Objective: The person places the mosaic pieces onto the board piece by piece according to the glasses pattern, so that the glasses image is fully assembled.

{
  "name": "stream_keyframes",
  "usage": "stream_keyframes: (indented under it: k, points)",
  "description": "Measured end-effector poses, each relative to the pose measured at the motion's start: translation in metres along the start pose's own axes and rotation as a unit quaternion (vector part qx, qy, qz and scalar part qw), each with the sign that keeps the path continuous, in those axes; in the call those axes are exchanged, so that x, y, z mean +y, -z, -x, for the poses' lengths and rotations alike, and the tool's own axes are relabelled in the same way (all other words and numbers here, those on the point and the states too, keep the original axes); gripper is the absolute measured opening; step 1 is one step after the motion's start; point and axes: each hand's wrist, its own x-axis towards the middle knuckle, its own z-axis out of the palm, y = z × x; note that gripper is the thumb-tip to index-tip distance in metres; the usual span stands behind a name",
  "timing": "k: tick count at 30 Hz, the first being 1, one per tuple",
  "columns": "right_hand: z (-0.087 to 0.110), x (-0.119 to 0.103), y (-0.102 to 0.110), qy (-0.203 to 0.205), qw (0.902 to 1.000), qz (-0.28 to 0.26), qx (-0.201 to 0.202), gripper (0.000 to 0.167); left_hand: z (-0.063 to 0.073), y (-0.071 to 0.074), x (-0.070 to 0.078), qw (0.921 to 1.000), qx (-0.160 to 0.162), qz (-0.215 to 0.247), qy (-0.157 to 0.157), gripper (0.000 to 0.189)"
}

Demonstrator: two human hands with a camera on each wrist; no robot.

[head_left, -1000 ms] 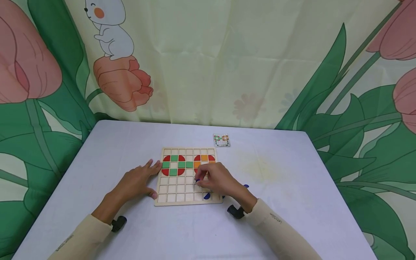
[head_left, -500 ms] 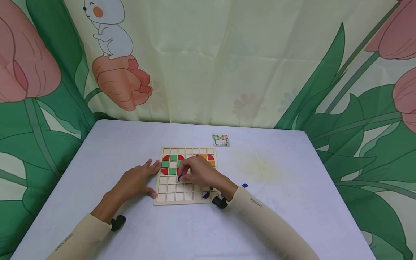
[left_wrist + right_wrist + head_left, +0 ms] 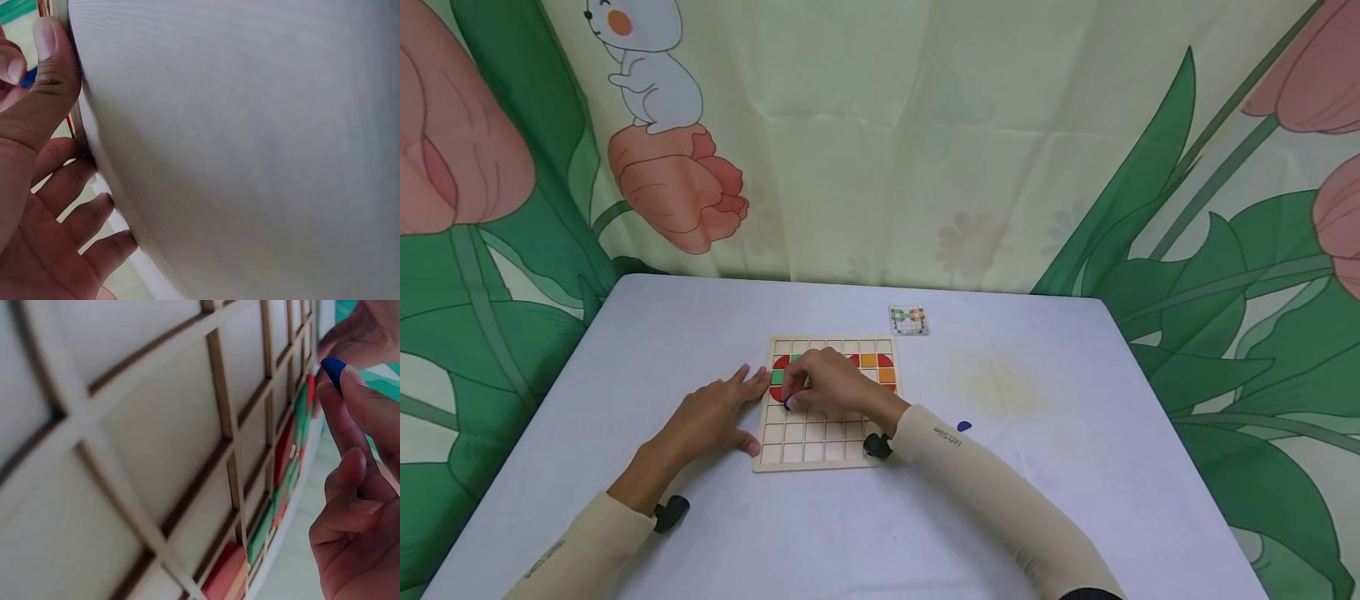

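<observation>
A wooden grid board point(image 3: 816, 468) lies on the white-covered table. In its upper rows sit red rounded corner tiles point(image 3: 885, 361) with green square tiles point(image 3: 777, 377) on the left and orange square tiles point(image 3: 887, 376) on the right. My left hand point(image 3: 709, 421) rests at the board's left edge, fingers spread and thumb near the lower corner. Above the board's left columns, my right hand point(image 3: 835, 383) pinches a small dark blue tile point(image 3: 334, 374) between thumb and forefinger, just below the green-and-red group. The right hand and forearm hide part of the tiles.
A small pattern card point(image 3: 909, 320) lies behind the board, near its right corner. To the board's right is a loose blue tile point(image 3: 964, 426). The table's back edge meets a printed curtain point(image 3: 850, 167). My right sleeve point(image 3: 985, 483) crosses the board's lower right corner.
My right hand has moved left across the board with the blue tile, from the right columns to the left ones. The left hand has stayed at the board's edge.
</observation>
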Motion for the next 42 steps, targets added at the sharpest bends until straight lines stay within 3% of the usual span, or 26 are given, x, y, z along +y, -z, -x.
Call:
stream_keyframes:
  k: [13,28,36,42]
  points:
    - [-0.014,-0.005,-0.012,-0.033,0.9989,0.032,-0.011,0.006,0.001,0.0,-0.002,0.9999,0.007,-0.004,-0.007,0.121]
    - [-0.017,-0.007,-0.014,-0.004,0.9965,0.071,-0.045,0.008,0.002,0.001,-0.003,0.9999,0.008,0.001,-0.012,0.12]
    - [-0.016,-0.008,-0.015,-0.014,0.996,0.081,-0.034,0.009,0.002,0.001,-0.001,1.0,0.006,0.002,-0.004,0.12]
    - [-0.008,-0.009,-0.01,-0.038,0.9986,0.037,0.005,0.005,0.001,0.0,0.0,1.0,0.008,0.001,-0.002,0.12]
